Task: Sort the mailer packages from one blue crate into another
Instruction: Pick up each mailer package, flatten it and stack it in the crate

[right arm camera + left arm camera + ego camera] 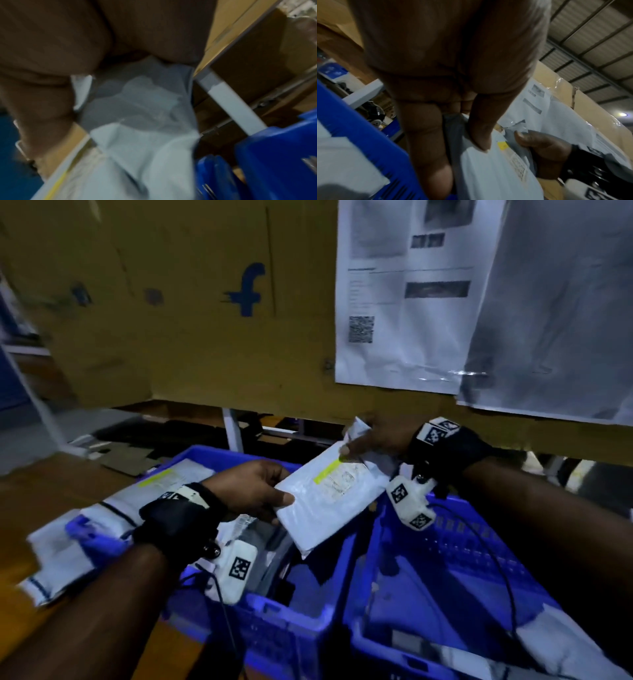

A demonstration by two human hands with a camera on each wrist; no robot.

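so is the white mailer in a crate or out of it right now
Out: the white plastic mailer is held in the air by both hands above the blue plastic crates.

A brown table (41,481) carries two blue crates (284,621) side by side and flattened cardboard (126,457).

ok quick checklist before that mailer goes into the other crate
1. Left hand grips the mailer: ok.
2. Right hand pinches its far end: ok.
3. Mailer held clear above both crates: ok.
4. Label faces up with its yellow strip showing: ok; text too blurred to read.
5. Right crate has room: ok, much bare floor shows.
6. Wrist cable clear of the drop: cannot tell.
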